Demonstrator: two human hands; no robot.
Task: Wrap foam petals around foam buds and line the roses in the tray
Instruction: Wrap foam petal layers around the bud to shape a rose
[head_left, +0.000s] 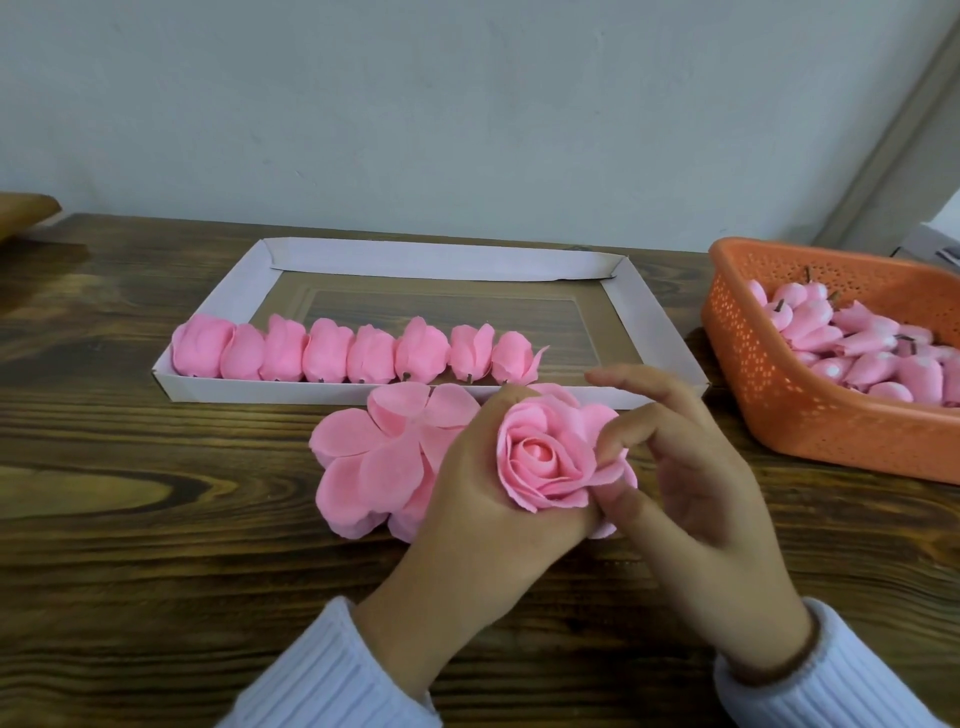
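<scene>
My left hand (488, 499) cups the rose (545, 462) beside the tray's (660, 332) 6 o'clock rim while the fingers (623, 434) of my right hand (691, 478) pinch its 3 o'clock petal; wrapping looks nearly done, so next I'd lay it at the row's (332, 353) 3 o'clock end.

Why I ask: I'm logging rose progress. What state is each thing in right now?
rose: open-petalled, held in both hands.
left hand: grips the rose from beneath.
right hand: fingers pinch an outer petal.
tray: eight wrapped roses lined along its near wall.
loose petals: lying flat on the table.
basket: holds piled buds.
</scene>
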